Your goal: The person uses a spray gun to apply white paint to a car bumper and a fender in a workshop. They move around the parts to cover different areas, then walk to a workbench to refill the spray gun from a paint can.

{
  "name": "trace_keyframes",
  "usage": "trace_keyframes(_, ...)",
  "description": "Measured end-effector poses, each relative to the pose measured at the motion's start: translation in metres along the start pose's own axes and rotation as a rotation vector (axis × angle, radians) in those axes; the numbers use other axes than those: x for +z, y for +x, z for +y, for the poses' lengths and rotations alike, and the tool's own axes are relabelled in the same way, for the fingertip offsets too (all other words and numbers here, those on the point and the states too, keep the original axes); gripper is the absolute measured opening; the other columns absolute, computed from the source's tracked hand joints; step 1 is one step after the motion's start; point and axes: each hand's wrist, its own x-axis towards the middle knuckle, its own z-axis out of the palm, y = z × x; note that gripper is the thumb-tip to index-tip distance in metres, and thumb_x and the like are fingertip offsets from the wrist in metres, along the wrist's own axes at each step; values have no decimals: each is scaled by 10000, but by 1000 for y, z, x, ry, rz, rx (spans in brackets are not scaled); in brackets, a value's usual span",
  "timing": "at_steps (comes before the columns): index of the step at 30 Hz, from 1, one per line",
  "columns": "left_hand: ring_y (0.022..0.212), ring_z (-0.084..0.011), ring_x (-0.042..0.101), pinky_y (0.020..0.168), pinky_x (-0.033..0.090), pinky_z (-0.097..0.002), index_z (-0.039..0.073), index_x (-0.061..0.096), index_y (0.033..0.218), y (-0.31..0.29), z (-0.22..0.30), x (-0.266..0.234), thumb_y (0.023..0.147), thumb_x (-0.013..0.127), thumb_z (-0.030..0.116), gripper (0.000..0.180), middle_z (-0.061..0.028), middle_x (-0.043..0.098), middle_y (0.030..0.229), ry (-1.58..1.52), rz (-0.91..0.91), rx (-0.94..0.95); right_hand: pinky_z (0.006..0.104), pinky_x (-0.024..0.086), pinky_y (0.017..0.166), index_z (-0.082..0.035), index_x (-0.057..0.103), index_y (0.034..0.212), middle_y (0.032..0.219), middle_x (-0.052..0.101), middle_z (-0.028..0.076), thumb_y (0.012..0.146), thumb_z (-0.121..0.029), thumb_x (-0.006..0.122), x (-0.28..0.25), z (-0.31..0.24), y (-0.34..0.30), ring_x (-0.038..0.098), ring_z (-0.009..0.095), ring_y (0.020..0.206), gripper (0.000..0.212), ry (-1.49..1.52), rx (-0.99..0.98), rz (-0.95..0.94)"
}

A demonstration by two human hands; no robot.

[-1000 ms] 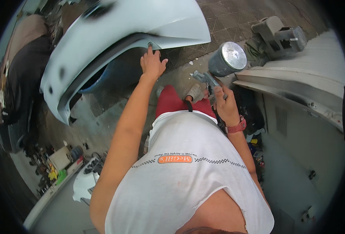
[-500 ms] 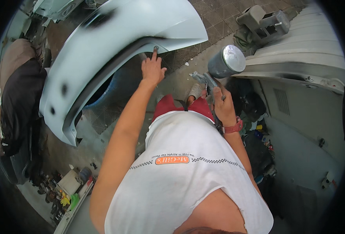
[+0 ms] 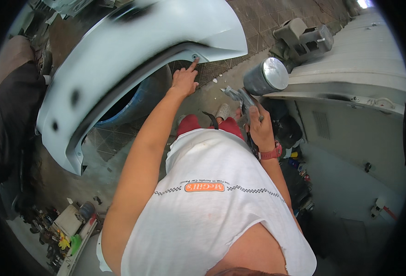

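Observation:
A pale bluish-white car body panel (image 3: 134,50), curved like a fender with a wheel arch, lies before me at upper left. Dark sprayed patches mark its face, and its arch lip is dark grey. My left hand (image 3: 183,83) is at the panel's right lower edge, index fingertip against the lip beside a small round hole (image 3: 194,56). Its thumb is spread and the other fingers are loosely bent, holding nothing. In my right hand (image 3: 261,129) is a spray gun (image 3: 246,100) with a large grey, silver-lidded cup (image 3: 266,76) on top, held apart from the panel.
Below the panel stands a blue drum (image 3: 141,103). On the right is a large white vehicle panel (image 3: 345,60); beige plastic parts (image 3: 304,36) lie on the floor behind the cup. A dark cloth (image 3: 17,108) covers something at far left. Assorted items crowd a shelf (image 3: 76,246) at lower left.
My left index finger has shifted from over the small hole to the lip just right of it. The view has moved slightly, showing more of the blue drum. The spray gun stays in my right hand.

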Motion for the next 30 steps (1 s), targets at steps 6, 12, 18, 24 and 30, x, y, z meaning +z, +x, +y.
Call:
trace_keyframes(6,1298,-374,628,1087,546,-515,107,641,1430,-4,0,10,949,815,353,568,-151,61,1839,-84,120,-138,220,468,558,-28,586,1546,1000,769,43,1168,-541,449,-9,1,7,684,75,792,652,-58,16,-17)
trace_keyframes(12,1300,-401,645,1077,557,-546,145,675,1411,1,46,14,925,825,410,573,-137,89,1839,-176,38,25,235,444,556,-20,593,1542,936,742,28,1169,-505,469,-19,2,19,612,64,736,625,-76,0,-33)
trace_keyframes(18,1307,-379,639,1066,558,-539,105,643,1430,-5,34,14,937,820,362,584,-82,44,1853,-172,26,-66,224,467,560,-16,606,1520,998,767,45,1172,-530,447,-32,4,27,677,74,797,640,-126,3,-82)
trace_keyframes(24,1334,-387,612,1080,547,-540,98,623,1440,-7,16,15,947,818,319,575,-121,37,1848,-168,134,-294,228,471,565,-22,615,1491,1022,765,53,1168,-540,449,-41,9,30,698,90,825,633,-52,55,-76)
trace_keyframes(30,1323,-407,621,1069,557,-539,99,628,1445,16,40,6,916,843,378,636,-186,80,1831,-216,176,-222,228,477,568,-16,653,1405,1023,766,51,1169,-540,445,-47,11,32,696,93,823,612,-67,108,-79)
